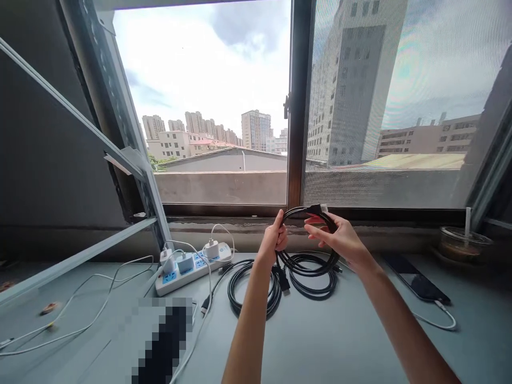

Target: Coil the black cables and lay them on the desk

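Observation:
A coiled black cable (309, 271) is held up between my two hands, above the table. My left hand (276, 236) is closed round the left side of the coil, thumb pointing up. On the right side, my right hand (333, 234) has the coil between thumb and fingers, with some fingers spread. One connector (317, 209) lies at the top of the loop near my right fingertips; another connector (283, 279) hangs below my left hand. Behind and beneath are two more black coils on the table, one at the left (236, 305) and one at the right (316, 294).
A white power strip (195, 269) with plugged-in chargers and white cables is at the left. A phone (418, 278) on a white cable and a lidded cup with a straw (464, 244) are at the right. A metal frame (140, 128) stands left, before the window.

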Demonstrator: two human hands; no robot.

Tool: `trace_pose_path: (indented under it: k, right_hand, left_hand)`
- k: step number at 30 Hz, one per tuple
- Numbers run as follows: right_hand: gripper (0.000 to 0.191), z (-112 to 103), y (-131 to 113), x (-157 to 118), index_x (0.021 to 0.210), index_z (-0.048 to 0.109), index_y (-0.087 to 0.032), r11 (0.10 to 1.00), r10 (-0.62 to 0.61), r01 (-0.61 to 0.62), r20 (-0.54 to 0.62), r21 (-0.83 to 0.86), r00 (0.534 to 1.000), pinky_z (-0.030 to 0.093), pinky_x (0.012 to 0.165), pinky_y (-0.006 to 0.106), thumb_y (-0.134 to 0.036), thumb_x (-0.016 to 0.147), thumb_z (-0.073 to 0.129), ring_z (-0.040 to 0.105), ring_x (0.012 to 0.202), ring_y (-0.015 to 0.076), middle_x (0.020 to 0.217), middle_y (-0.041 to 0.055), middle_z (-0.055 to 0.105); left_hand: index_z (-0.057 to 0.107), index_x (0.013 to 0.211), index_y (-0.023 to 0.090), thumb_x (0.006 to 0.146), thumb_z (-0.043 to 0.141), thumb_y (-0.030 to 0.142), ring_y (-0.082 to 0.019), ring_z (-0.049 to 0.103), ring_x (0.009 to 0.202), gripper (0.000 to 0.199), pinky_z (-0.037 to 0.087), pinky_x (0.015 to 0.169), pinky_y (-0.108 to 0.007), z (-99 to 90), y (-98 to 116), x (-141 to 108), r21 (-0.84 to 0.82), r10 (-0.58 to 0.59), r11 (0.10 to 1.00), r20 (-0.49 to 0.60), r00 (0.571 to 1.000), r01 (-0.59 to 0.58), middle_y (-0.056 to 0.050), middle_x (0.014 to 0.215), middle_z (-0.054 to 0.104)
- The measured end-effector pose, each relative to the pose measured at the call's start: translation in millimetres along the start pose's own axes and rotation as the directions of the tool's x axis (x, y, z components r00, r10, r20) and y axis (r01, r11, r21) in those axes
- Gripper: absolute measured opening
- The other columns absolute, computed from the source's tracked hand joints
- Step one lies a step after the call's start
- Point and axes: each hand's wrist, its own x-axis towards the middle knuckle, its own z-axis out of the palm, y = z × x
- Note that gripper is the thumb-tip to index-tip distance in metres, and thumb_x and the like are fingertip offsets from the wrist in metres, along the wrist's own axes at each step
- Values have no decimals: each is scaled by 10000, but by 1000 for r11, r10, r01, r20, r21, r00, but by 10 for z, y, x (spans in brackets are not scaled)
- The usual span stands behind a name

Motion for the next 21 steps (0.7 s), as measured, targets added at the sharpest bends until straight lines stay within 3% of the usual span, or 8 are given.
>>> trace_pose_path:
  k: [3,6,7,10,15,18,21]
  right_hand:
    - [569,-23,192,96,1026,651,-144,994,-18,12,-58,-104,998,388,291,181,-508,600,751,638,527,144,1015,120,671]
    - [811,-88,450,211,1338,445,-215,967,-45,-5,-189,-256,981,412,278,192,-517,638,724,619,470,121,1103,116,618]
    - [772,-117,533,246,1339,444,-217,944,-58,-2,-172,-329,983,407,275,186,-524,675,690,618,470,117,1084,110,612]
    - [503,-207,735,326,1091,628,-173,925,-31,2,-70,-381,997,376,270,175,-496,707,668,588,438,102,954,75,622]
    - [338,-301,1041,395,968,658,-166,901,49,-34,24,-431,999,419,329,192,-374,706,704,591,475,120,714,-2,595]
    - [234,-334,1297,412,939,638,-132,859,110,-109,-27,-500,994,428,375,188,-299,777,661,564,481,106,590,-35,540]
    - [214,-379,1546,419,969,612,-116,807,169,-174,-61,-564,984,465,459,194,-285,840,628,554,526,77,665,-26,579]
  left_hand:
    - [292,495,196,656,604,755,-28,163,277,659,57,309,-198,-61,-88,35,49,-33,998,-7,999,34,92,353,210]
    - [312,497,195,638,615,758,-24,168,281,654,41,318,-198,-118,-192,54,120,-96,988,-28,995,98,91,359,227]
    - [320,500,193,638,620,753,-22,172,282,650,40,321,-196,-134,-231,61,147,-118,982,-34,992,122,90,365,236]
    - [335,522,188,685,576,748,-24,227,285,632,108,323,-179,-165,-358,88,230,-163,957,-70,984,175,88,395,265]
    - [363,552,195,800,457,713,-159,530,391,582,371,410,-231,-201,-620,142,428,-237,859,-155,959,281,13,416,413]
    - [426,594,172,857,539,537,-189,574,466,464,396,468,-254,-234,-780,162,599,-217,741,-215,952,304,-33,466,504]
    - [530,770,121,835,638,253,-174,598,595,183,437,580,-262,-236,-890,164,745,-146,596,-266,953,300,-27,608,581]
